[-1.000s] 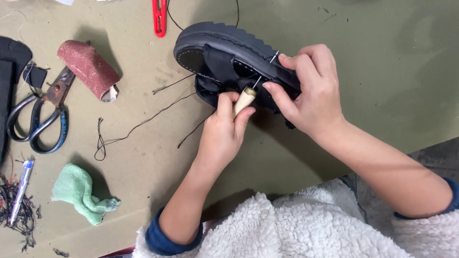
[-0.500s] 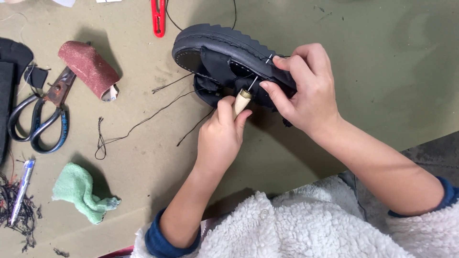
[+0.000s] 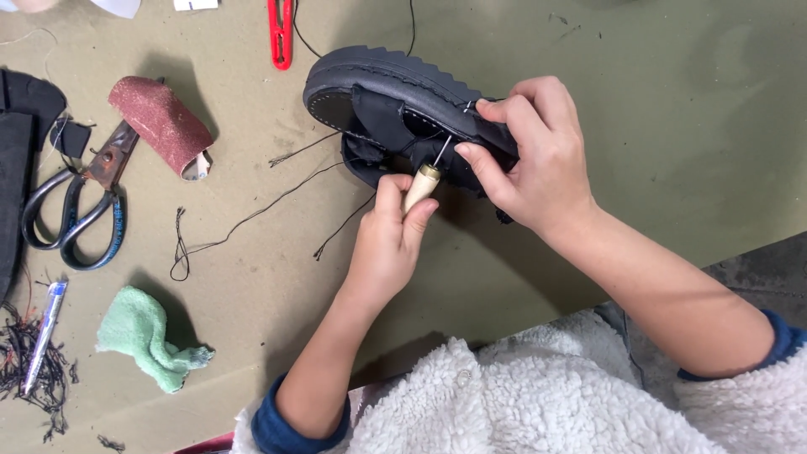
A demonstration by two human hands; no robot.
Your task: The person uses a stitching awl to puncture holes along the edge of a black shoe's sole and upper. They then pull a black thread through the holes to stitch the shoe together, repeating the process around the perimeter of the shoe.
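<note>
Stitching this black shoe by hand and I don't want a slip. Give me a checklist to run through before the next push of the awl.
1. Left hand grips the awl by its wooden handle: ok.
2. Right hand steadies the shoe: ok.
3. Right fingertips away from the metal tip: not ok, right beside it.
4. Tip seated in a stitch hole: cannot tell.
5. Loose thread trails free across the table: ok.
6. Scissors apart from both hands: ok.

awl (image 3: pixel 423 187) tip: hidden in shoe (image 3: pixel 395 92) | red tool (image 3: pixel 280 32): perhaps clippers, cropped
</note>
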